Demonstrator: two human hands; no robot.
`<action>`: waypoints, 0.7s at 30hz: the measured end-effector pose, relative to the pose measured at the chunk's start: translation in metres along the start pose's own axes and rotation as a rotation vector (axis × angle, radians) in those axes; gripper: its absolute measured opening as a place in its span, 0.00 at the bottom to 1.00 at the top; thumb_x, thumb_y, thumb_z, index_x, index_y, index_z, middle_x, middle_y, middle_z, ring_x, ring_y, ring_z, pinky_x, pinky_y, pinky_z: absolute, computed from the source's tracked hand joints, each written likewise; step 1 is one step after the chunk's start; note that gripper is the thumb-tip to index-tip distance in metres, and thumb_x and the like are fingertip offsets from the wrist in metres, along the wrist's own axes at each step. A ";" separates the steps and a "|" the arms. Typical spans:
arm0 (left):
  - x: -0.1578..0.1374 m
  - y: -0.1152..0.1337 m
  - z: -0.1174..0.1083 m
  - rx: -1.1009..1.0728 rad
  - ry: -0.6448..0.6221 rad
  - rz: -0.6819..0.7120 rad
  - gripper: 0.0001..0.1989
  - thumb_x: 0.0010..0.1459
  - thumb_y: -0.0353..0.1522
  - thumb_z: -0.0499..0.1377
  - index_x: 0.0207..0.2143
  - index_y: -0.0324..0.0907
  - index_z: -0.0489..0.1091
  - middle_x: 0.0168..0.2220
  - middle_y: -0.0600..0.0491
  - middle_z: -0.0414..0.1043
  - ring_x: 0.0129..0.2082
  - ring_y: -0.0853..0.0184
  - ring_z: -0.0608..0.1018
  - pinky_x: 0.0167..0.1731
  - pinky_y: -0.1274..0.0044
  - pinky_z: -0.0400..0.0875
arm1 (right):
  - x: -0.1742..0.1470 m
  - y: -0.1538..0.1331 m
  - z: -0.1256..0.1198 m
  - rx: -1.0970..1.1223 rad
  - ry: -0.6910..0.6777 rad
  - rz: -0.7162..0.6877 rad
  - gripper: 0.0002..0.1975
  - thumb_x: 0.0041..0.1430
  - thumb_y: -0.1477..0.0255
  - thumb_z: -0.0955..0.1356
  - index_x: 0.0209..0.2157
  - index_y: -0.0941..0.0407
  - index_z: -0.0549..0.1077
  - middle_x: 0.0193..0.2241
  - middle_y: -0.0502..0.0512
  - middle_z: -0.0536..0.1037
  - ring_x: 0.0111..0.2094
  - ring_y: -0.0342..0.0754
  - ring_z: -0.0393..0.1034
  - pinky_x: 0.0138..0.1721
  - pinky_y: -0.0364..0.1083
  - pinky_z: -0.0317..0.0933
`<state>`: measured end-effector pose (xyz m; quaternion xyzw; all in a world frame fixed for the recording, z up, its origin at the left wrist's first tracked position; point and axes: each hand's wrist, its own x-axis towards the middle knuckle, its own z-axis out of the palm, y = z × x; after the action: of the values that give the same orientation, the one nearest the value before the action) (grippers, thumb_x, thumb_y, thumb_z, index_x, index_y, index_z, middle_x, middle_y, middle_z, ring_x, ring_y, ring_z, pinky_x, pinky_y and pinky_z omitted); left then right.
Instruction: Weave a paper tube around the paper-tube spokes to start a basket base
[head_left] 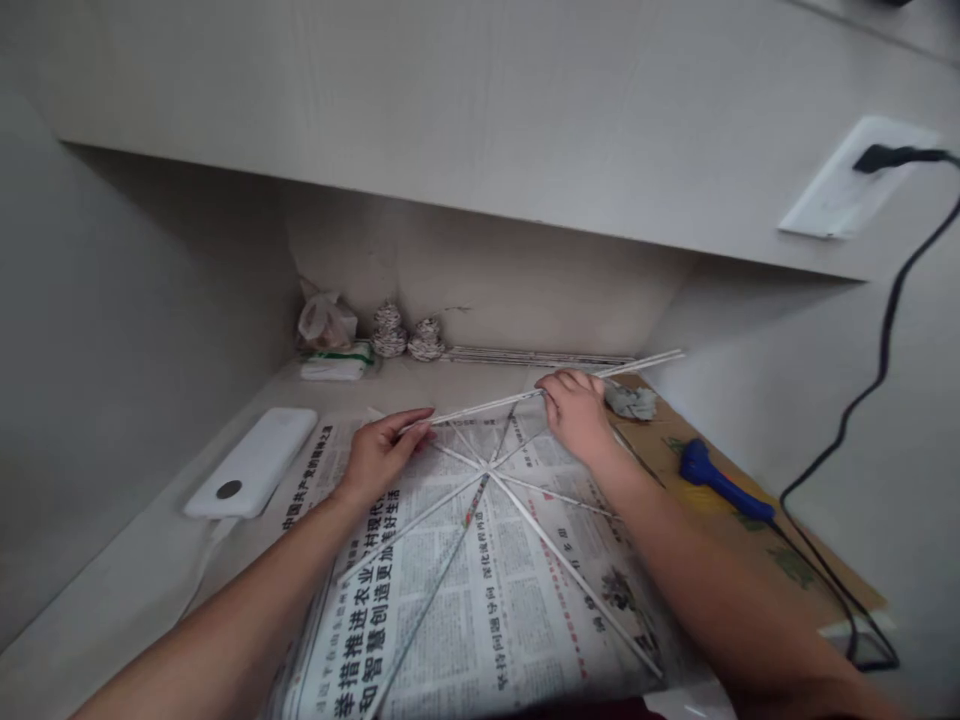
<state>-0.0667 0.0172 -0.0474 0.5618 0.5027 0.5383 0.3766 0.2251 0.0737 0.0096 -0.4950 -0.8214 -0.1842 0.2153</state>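
Your left hand (382, 452) pinches one end of a long rolled paper stick (525, 395); your right hand (577, 412) grips its middle, fingers closed. The stick sits just above the crossed sticks (487, 470) fanned out on the newspaper (465, 610). Blue glue gun (720, 482) lies to the right.

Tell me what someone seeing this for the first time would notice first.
Probably the star of thin paper sticks crossing on the spread newspaper in the middle. The left hand and right hand together hold one long stick above it. A blue-handled tool lies to the right.
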 end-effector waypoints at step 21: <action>0.004 -0.006 -0.009 0.437 -0.017 -0.055 0.21 0.51 0.48 0.58 0.40 0.45 0.76 0.27 0.56 0.78 0.29 0.64 0.78 0.34 0.76 0.69 | -0.018 0.008 0.027 0.152 0.011 0.051 0.14 0.61 0.77 0.61 0.44 0.53 0.74 0.43 0.58 0.77 0.50 0.54 0.61 0.47 0.53 0.47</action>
<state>-0.0766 0.0210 -0.0512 0.6208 0.6194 0.4011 0.2647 0.2349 0.0776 -0.0225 -0.4968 -0.8190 -0.1185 0.2614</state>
